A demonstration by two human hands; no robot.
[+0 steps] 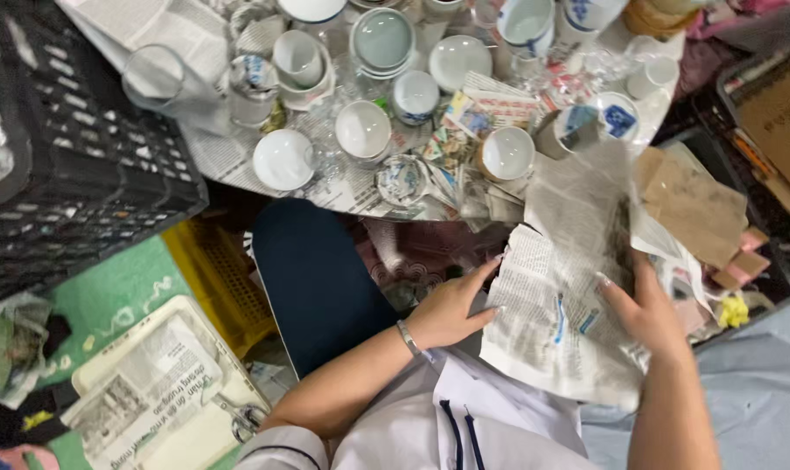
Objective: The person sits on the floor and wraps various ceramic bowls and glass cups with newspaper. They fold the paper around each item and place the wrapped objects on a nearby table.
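A crumpled sheet of newspaper lies over my lap, bunched up around something I cannot see. My left hand presses on its left edge, fingers together and stretched out; a thin bracelet circles that wrist. My right hand grips the paper's right side, fingers curled into the folds. Just beyond, a newspaper-covered table carries several white cups and bowls, among them a white cup nearest the paper and a white bowl at the left.
A black plastic crate stands at the left, a yellow crate below it. A white tray lined with newspaper sits on the green floor. Brown paper and cardboard scraps pile up at the right.
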